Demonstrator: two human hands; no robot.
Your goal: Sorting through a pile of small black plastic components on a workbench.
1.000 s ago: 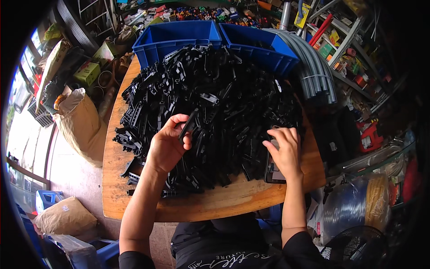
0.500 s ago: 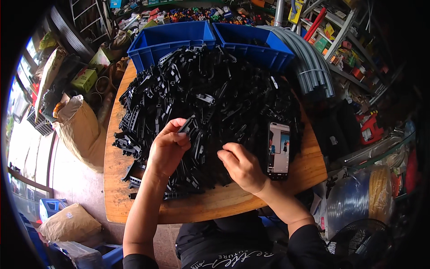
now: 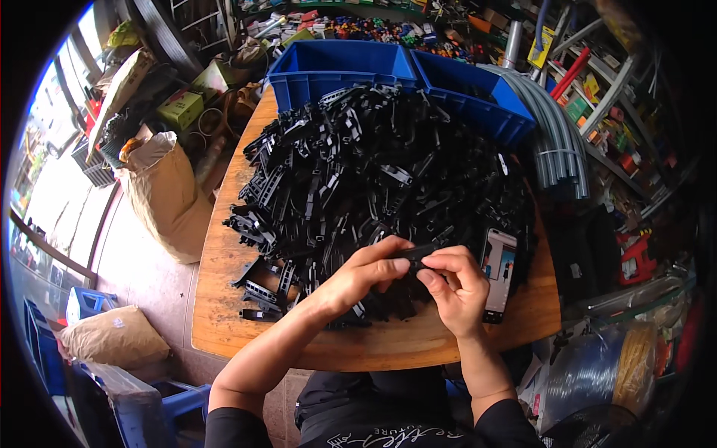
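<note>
Over the near side of the pile, my left hand [image 3: 367,275] pinches a small dark black plastic part [image 3: 420,254] between thumb and fingers. The fingers of my right hand [image 3: 459,287] close on the part's right end, so both hands meet on it. Fingertips cover much of the part, and its exact kind is not clear. Below and beyond spreads a large heap of similar black plastic pieces [image 3: 328,179], some long and ladder-like. A phone [image 3: 496,287] with a lit screen is propped at the heap's right, close beside my right hand.
The wooden table [image 3: 215,306] carries the heap. Two blue bins [image 3: 343,63] stand behind it. Grey coiled pipe [image 3: 560,160] hangs at the right rear. A paper sack [image 3: 164,198] stands on the left, and wrapped coils [image 3: 590,373] lie at the lower right.
My left hand has moved right and lower with the black plastic part. My right hand has turned upward and now grips the part too. The whole view has shifted and tilted slightly.
</note>
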